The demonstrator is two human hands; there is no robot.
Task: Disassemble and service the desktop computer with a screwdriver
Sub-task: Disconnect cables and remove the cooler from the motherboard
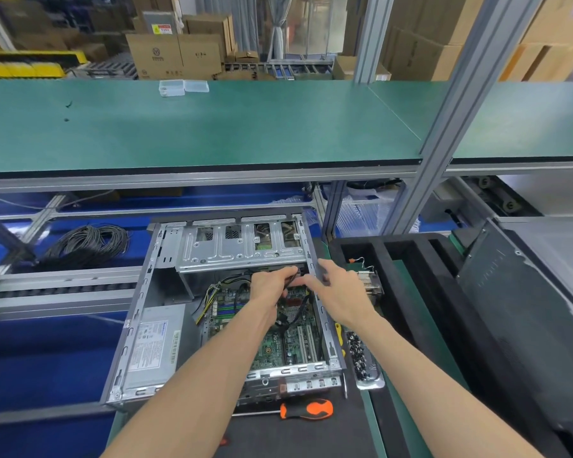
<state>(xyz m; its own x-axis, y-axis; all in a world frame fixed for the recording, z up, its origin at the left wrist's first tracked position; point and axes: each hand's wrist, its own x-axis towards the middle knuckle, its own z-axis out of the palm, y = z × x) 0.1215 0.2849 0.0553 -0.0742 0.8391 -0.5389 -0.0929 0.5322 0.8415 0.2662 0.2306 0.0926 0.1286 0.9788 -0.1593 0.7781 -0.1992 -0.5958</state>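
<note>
- Green matting covers the upper shelf [212, 127], where two clear plastic boxes [183, 86] sit near its far edge; cardboard cartons [174, 56] stand stacked behind it.
- Grey aluminium posts [444, 127] rise to the right of the open desktop computer case [136, 325], which lies on its side on the lower bench, straight ahead of the person.
- Inside the case, a silver drive cage [239, 246] spans the far end, a grey power supply [153, 348] fills the near left corner, and the green motherboard [272, 345] lies to its right.
- An orange-and-black screwdriver [306, 409] lies on the mat just in front of the case, untouched.
- A small metal tray of dark screws [361, 358] rests just beside the case's right wall; a heatsink with fan [369, 284] sits beyond it in a black foam holder [411, 259].
- A coil of black cable [86, 242] lies well to the left.
- The left hand [268, 284] reaches under the drive cage, fingers curled round a black cable [290, 282].
- The right hand [339, 289] crosses the case's right wall, fingers fairly straight and reaching toward the same cable; whether they pinch it, I cannot tell.
- The power supply label bears print too small to read; a yellow warning sticker [161, 28] shows on a distant carton.
</note>
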